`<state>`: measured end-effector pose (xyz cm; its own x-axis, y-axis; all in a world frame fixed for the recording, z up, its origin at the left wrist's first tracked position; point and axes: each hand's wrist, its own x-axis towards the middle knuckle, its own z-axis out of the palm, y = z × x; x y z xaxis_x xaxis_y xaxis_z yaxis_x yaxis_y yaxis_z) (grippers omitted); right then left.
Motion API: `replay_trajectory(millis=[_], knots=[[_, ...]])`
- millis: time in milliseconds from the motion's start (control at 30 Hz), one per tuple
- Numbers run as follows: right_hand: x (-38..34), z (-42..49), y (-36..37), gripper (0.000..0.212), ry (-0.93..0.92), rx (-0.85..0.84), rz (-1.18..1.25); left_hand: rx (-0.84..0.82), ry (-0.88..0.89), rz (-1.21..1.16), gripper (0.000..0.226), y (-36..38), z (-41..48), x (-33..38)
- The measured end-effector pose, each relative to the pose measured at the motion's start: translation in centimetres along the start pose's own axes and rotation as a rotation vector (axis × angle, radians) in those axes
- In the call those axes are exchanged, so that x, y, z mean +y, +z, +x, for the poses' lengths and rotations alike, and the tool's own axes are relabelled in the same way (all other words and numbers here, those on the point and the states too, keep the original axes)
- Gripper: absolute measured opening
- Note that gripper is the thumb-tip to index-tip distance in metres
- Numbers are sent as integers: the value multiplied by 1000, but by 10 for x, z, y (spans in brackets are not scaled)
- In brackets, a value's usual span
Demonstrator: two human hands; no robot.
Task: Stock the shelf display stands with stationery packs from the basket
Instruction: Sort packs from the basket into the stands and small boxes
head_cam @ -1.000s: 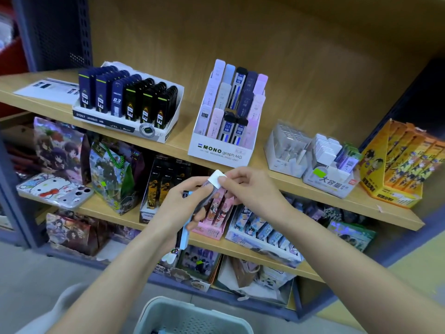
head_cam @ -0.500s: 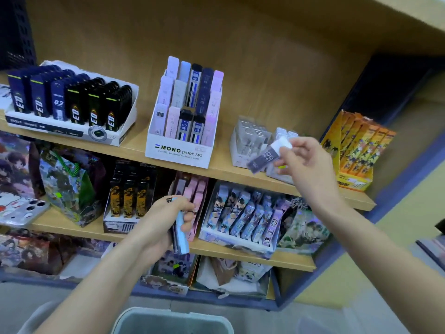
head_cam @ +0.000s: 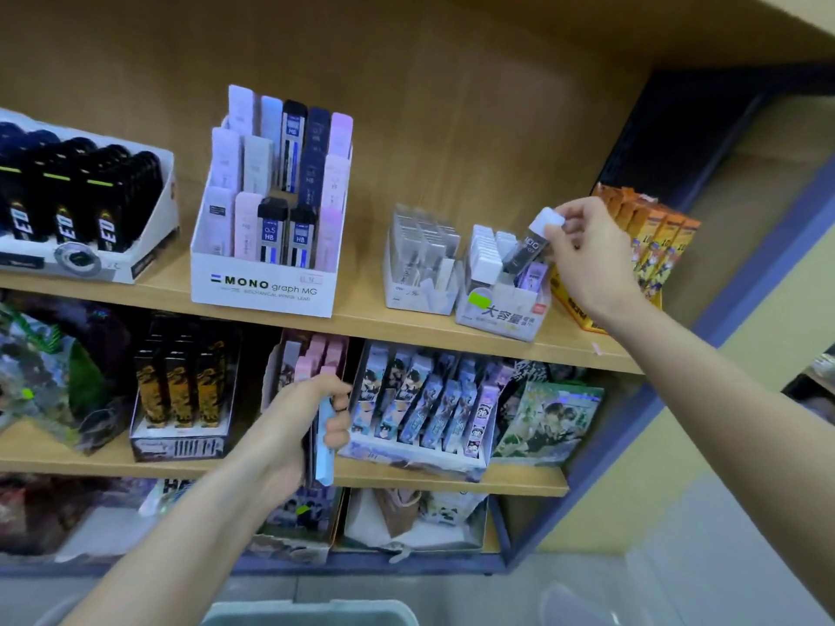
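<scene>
On the upper shelf, a tray of black packs and a tall white stand both lean their rows back in steps, likely so that each label shows above the one in front.

Below them, in front of the middle shelf, the left hand curls its fingers round a small bundle of slim packs, a light blue pack outermost. It hangs low and close to the body, which I read as a waiting supply for the other hand to draw from.

Further right on the upper shelf stand a grey stand and, just beside it, a low white stand with a green sticker. It is filled with white-capped packs on its left side and looser on its right.

The right hand pinches the white cap of a dark pack between thumb and fingertips. The pack tilts with its lower end aimed at that looser right side, above a purple pack. Holding it by the cap keeps the fingers clear of the narrow slot. Whether the end is seated yet I cannot tell.

An orange box sits behind the hand. The basket shows only its rim at the bottom edge.
</scene>
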<state>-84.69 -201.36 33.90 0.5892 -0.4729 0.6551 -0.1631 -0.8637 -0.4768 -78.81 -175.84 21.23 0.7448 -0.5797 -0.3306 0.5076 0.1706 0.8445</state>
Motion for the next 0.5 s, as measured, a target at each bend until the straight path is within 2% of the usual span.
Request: replay_trajectory(millis=[233,500], knots=[[11,18,20,15,-72,-235,-334,15,-38,-120,14,3,7,-11],[10,16,26,21,-115,-118,-456,-54,-28,-196,19,1,10,-15]])
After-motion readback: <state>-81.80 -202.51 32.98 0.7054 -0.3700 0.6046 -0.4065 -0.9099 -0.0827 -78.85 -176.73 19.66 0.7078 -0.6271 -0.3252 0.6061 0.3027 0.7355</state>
